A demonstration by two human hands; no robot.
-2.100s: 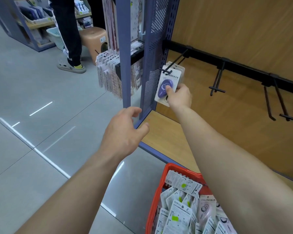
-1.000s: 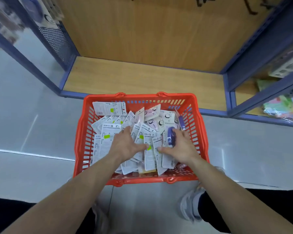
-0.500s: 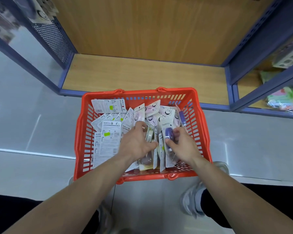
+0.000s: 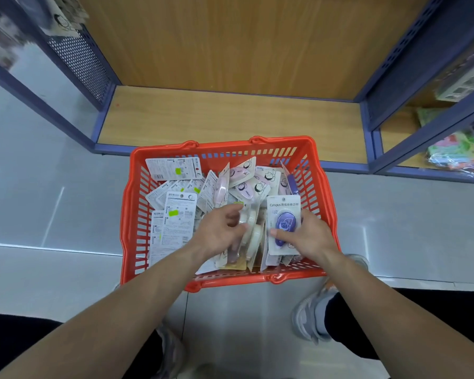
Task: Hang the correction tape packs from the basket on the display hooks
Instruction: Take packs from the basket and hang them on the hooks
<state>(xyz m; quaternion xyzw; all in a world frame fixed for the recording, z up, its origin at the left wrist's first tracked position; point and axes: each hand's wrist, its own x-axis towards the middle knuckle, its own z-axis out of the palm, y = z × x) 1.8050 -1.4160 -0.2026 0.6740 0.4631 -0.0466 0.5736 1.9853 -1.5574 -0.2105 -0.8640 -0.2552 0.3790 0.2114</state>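
both hands down in the red basket (image 4: 132, 214) on the grey floor. right hand (image 4: 309, 236), fingers pinching a purple correction tape pack (image 4: 283, 224) face-up, near the basket's right wall. left hand (image 4: 219, 232), fingers curled round cream-coloured packs (image 4: 253, 233) standing on edge mid-basket.

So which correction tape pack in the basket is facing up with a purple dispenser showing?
The purple pack held upright by the right hand, front facing the camera; packs at the orange basket's left lie printed-back up.
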